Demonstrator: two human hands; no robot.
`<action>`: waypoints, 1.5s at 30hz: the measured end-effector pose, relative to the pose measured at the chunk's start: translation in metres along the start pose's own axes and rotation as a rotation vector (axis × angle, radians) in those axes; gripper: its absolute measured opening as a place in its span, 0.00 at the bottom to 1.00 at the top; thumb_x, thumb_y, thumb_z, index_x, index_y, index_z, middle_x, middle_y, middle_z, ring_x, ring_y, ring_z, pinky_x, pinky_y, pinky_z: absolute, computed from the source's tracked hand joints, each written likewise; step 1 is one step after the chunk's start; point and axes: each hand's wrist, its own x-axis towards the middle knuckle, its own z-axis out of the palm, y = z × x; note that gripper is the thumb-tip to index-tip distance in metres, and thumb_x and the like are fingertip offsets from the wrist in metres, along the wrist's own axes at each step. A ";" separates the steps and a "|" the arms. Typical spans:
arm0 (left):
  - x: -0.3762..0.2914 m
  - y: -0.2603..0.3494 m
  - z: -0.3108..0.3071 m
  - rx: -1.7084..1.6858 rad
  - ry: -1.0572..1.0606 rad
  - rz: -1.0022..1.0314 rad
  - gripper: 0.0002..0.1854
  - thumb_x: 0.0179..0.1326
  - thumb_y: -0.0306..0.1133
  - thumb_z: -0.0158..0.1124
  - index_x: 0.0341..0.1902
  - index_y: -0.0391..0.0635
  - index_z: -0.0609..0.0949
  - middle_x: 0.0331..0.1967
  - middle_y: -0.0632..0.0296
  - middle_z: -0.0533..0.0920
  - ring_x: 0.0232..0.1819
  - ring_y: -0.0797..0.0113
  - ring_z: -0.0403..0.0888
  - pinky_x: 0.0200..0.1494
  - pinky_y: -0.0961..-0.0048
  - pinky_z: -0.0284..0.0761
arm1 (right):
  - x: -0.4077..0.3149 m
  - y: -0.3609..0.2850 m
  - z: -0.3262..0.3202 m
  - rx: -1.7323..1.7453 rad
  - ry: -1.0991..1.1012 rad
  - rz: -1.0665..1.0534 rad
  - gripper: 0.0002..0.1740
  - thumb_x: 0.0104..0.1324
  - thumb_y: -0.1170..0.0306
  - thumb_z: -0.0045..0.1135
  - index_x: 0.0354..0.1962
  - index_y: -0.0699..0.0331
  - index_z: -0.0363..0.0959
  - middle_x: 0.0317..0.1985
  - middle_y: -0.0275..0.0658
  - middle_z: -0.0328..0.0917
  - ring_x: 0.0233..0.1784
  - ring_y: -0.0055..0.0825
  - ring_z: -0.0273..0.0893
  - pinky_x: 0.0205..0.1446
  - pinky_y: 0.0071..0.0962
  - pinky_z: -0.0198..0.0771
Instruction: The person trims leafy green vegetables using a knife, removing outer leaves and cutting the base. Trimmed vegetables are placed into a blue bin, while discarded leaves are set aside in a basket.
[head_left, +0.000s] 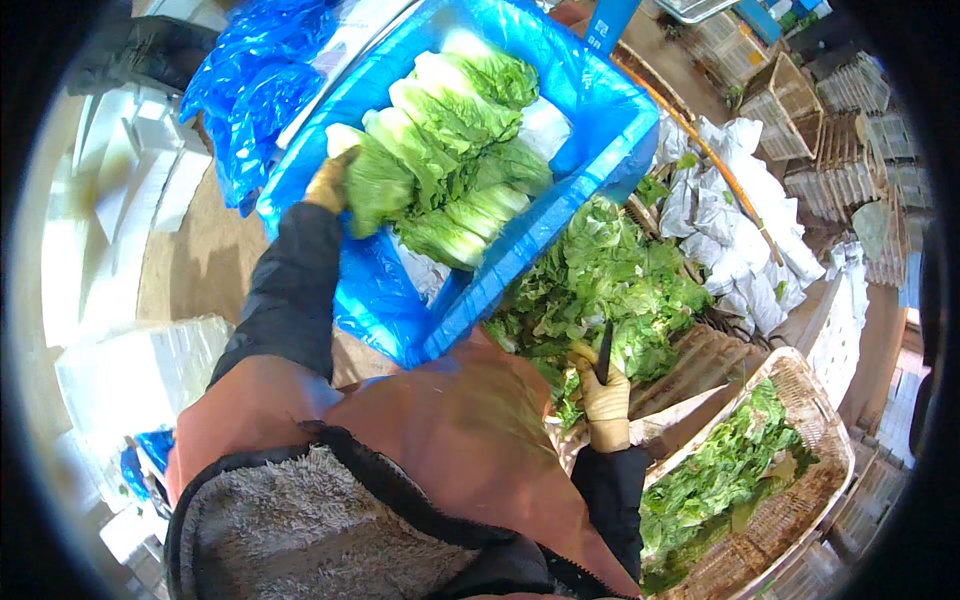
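Note:
My gloved left hand (328, 182) grips a head of leafy lettuce (379, 184) at the left end of a box (600, 169) lined with blue plastic film. Beside it in the box lie several more lettuce heads (442, 112), packed in rows with their pale butts mostly toward the upper left. My gloved right hand (604, 397) holds a knife (605, 349) with a dark blade or handle pointing up. That hand is low at the right, next to a heap of loose lettuce leaves (615, 277).
At lower right stands a plastic crate (836, 442) holding leaves. Blue plastic film (255, 90) hangs left of the box. White sheeting (735, 240) lies beyond the leaf heap, with an orange pole (712, 154) across it. Stacked crates (847, 165) stand at the far right, white foam boxes (142, 367) at the left.

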 end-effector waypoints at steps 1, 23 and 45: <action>0.040 -0.012 -0.004 -0.045 -0.049 0.084 0.23 0.63 0.44 0.63 0.57 0.45 0.77 0.52 0.52 0.82 0.53 0.51 0.79 0.59 0.50 0.73 | 0.003 -0.002 0.007 -0.042 -0.020 -0.011 0.12 0.70 0.73 0.56 0.50 0.61 0.81 0.40 0.35 0.84 0.26 0.12 0.72 0.26 0.15 0.65; -0.324 -0.496 0.484 1.352 -1.712 1.561 0.22 0.51 0.43 0.66 0.47 0.42 0.83 0.46 0.43 0.82 0.50 0.50 0.81 0.56 0.54 0.73 | -0.189 0.124 -0.193 -0.508 1.174 0.457 0.47 0.61 0.65 0.65 0.73 0.48 0.48 0.65 0.47 0.68 0.55 0.39 0.79 0.49 0.35 0.80; -0.284 -0.309 0.288 0.672 -1.347 -0.380 0.52 0.43 0.26 0.79 0.73 0.41 0.61 0.65 0.59 0.73 0.65 0.65 0.70 0.69 0.65 0.64 | -0.168 0.035 -0.161 -0.403 0.753 -0.090 0.15 0.64 0.76 0.57 0.50 0.60 0.77 0.46 0.36 0.82 0.37 0.20 0.80 0.38 0.24 0.77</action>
